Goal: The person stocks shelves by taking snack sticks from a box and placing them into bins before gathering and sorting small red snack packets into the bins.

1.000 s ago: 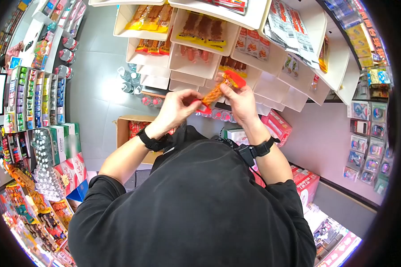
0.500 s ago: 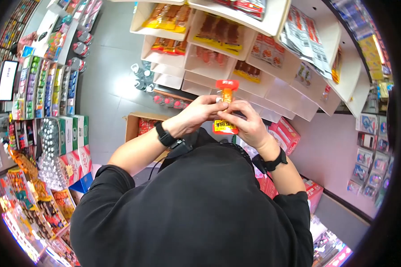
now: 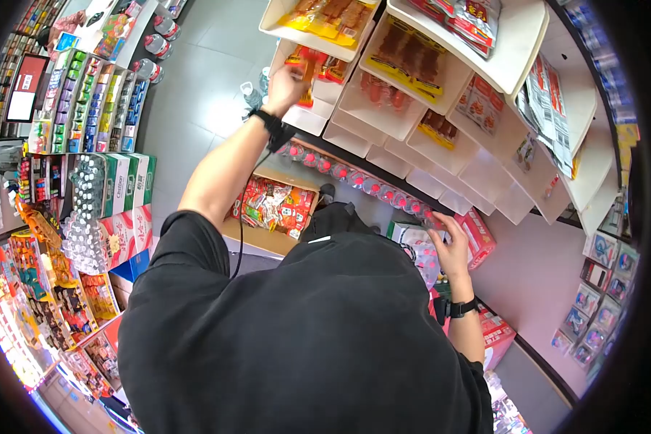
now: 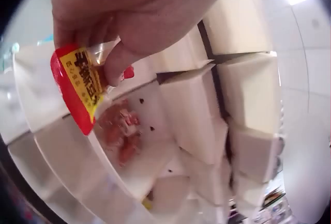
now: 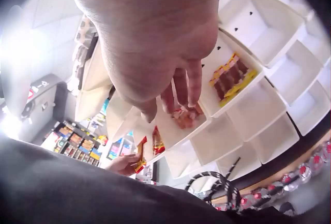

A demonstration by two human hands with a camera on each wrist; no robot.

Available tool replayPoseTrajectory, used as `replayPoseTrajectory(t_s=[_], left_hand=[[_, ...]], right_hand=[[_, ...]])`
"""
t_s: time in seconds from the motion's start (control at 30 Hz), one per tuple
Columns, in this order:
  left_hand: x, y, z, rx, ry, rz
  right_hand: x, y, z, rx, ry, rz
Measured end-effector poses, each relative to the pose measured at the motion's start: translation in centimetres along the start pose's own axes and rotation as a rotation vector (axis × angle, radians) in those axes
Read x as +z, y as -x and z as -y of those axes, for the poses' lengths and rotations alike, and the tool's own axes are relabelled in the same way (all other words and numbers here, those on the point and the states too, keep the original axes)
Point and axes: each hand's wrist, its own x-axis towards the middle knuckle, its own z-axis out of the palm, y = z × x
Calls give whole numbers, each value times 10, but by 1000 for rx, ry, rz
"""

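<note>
One red-and-yellow snack packet (image 4: 77, 87) is pinched between the thumb and fingers of the left hand (image 3: 286, 87), at the rim of a white shelf bin (image 4: 155, 105) that holds similar reddish packets. The right hand (image 3: 452, 249) hangs lower, fingers relaxed, holding nothing. A cardboard box (image 3: 264, 242) on the floor holds red snack packs.
</note>
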Motion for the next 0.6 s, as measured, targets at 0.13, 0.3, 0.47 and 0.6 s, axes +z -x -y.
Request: replayPoseTrajectory(t_s=[0.13,0.3,0.47,0.6], left_hand=[[19,-80,3,17,-127,35],[36,-115,-13,516,-239,-254],[64,-124,1,459,-359,-341],[76,-126,4,428,-462,-403]], right_hand=[[4,11,-12,161,-51,-6],[0,19,-20,200,-15,-54],[-2,41,-35,312,-81,-121],[-1,57,-48,298,-57,-180]])
